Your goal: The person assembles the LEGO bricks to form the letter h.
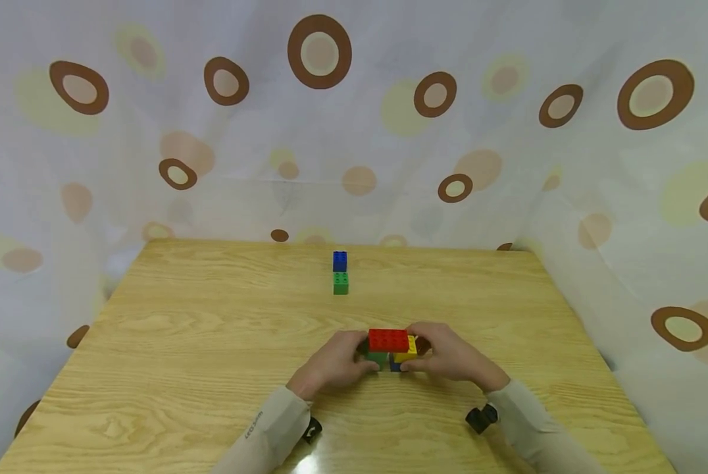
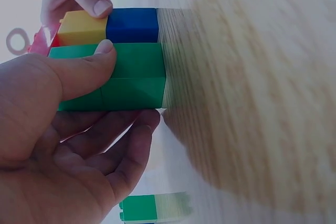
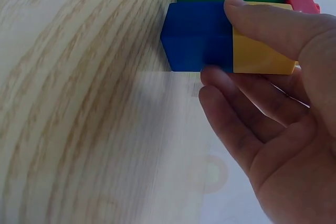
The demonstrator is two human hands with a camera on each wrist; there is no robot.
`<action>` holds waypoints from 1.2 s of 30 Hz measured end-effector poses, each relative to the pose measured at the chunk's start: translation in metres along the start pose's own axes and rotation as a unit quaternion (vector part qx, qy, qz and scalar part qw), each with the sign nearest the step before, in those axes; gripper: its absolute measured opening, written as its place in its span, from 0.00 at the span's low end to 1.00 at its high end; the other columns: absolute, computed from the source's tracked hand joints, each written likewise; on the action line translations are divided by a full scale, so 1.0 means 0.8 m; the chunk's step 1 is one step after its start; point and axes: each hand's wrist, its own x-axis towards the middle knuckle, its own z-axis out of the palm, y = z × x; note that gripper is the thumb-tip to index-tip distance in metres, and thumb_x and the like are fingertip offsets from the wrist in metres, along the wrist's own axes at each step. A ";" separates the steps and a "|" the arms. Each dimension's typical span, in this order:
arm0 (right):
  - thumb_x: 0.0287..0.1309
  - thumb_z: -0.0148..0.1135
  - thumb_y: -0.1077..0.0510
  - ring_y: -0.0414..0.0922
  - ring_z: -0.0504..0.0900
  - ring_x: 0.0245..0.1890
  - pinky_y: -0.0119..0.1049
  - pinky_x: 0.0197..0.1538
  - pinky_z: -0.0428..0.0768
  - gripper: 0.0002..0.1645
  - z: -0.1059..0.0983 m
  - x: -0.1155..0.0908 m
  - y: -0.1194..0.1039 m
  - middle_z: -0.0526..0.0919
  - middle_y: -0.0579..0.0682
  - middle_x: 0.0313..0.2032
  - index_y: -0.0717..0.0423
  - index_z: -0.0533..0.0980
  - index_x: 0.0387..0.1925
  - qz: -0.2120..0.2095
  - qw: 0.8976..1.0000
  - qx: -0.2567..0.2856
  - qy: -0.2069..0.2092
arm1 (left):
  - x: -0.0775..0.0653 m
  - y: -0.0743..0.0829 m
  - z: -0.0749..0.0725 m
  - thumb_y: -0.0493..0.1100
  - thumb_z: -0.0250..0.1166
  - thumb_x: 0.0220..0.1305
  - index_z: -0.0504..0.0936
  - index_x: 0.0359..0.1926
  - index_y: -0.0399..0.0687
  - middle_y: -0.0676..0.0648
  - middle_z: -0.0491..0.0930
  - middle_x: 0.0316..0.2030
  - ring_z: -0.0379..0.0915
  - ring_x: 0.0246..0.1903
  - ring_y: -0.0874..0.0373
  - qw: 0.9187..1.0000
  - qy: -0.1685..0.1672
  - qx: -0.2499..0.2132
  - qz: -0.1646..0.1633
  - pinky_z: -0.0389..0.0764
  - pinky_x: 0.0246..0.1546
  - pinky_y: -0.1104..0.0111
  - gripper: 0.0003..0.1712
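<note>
A long red toy brick (image 1: 388, 340) lies across the top of two short stacks. The left stack is two green bricks (image 2: 137, 61), one on the other. In the right one a yellow brick (image 3: 265, 51) sits on a blue brick (image 3: 197, 40), its lower end at the table. My left hand (image 1: 339, 361) grips the green stack, thumb on the near face and fingers behind. Around the yellow and blue stack, my right hand (image 1: 449, 354) holds with its thumb in front and its fingers at the back. A narrow gap runs between the stacks.
Farther back on the wooden table (image 1: 212, 316) stand another green brick (image 1: 341, 284) and, behind it, another blue brick (image 1: 339, 262). A patterned curtain (image 1: 354, 131) closes off the back and sides. Each wrist wears a small black camera.
</note>
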 end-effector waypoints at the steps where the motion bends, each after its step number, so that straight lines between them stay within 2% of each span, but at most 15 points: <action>1: 0.58 0.75 0.48 0.34 0.80 0.35 0.38 0.41 0.83 0.21 0.000 0.000 0.000 0.85 0.41 0.42 0.50 0.80 0.50 -0.002 1.000 0.000 0.000 | 0.000 0.000 0.000 0.43 0.71 0.65 0.82 0.55 0.47 0.51 0.86 0.46 0.79 0.43 0.63 1.000 -0.001 -0.001 -0.001 0.80 0.50 0.66 0.18; 9: 0.58 0.74 0.49 0.36 0.82 0.38 0.41 0.46 0.85 0.21 0.002 -0.002 0.001 0.85 0.42 0.43 0.50 0.80 0.50 -0.001 1.000 0.013 0.004 | 0.000 0.001 -0.001 0.44 0.71 0.65 0.82 0.56 0.47 0.51 0.85 0.48 0.80 0.48 0.61 1.000 -0.011 0.001 -0.004 0.80 0.54 0.64 0.19; 17: 0.58 0.75 0.52 0.39 0.85 0.38 0.41 0.47 0.86 0.21 0.005 0.000 0.004 0.86 0.45 0.45 0.51 0.80 0.51 -0.013 1.000 0.019 0.019 | 0.003 -0.001 -0.009 0.46 0.72 0.64 0.81 0.56 0.48 0.53 0.85 0.45 0.76 0.39 0.65 0.999 -0.032 0.008 -0.008 0.79 0.48 0.67 0.21; 21: 0.58 0.75 0.54 0.40 0.86 0.38 0.42 0.46 0.86 0.21 0.003 0.002 0.005 0.86 0.47 0.45 0.52 0.79 0.51 -0.016 0.999 0.020 0.026 | 0.007 -0.002 -0.018 0.44 0.72 0.65 0.82 0.55 0.47 0.52 0.85 0.45 0.78 0.41 0.61 0.998 -0.053 0.026 -0.002 0.80 0.48 0.67 0.19; 25: 0.58 0.75 0.53 0.42 0.86 0.39 0.43 0.47 0.86 0.22 -0.001 0.003 0.007 0.86 0.47 0.46 0.53 0.79 0.52 -0.005 0.999 0.017 0.027 | 0.012 -0.001 -0.036 0.40 0.68 0.67 0.81 0.56 0.42 0.45 0.84 0.50 0.80 0.49 0.53 0.995 -0.070 0.070 0.011 0.80 0.55 0.61 0.18; 29: 0.59 0.74 0.54 0.43 0.87 0.40 0.43 0.47 0.86 0.22 -0.005 0.002 0.012 0.86 0.48 0.46 0.53 0.79 0.53 0.001 0.999 0.022 0.028 | 0.019 -0.001 -0.061 0.39 0.64 0.71 0.78 0.62 0.37 0.40 0.81 0.55 0.78 0.55 0.47 0.992 -0.071 0.105 0.000 0.78 0.59 0.55 0.21; 32: 0.59 0.74 0.54 0.44 0.87 0.41 0.44 0.47 0.86 0.23 -0.007 0.000 0.016 0.87 0.48 0.47 0.53 0.79 0.54 0.006 0.999 0.026 0.030 | 0.027 -0.001 -0.082 0.40 0.63 0.72 0.77 0.63 0.36 0.39 0.81 0.57 0.78 0.56 0.46 0.991 -0.056 0.125 -0.008 0.78 0.59 0.53 0.21; 36: 0.59 0.74 0.51 0.43 0.87 0.41 0.44 0.48 0.86 0.23 -0.010 -0.004 0.021 0.87 0.47 0.47 0.52 0.79 0.53 0.017 0.999 0.026 0.035 | 0.045 0.001 -0.109 0.41 0.62 0.73 0.76 0.63 0.37 0.39 0.80 0.59 0.77 0.58 0.45 0.987 -0.015 0.160 -0.015 0.77 0.60 0.53 0.21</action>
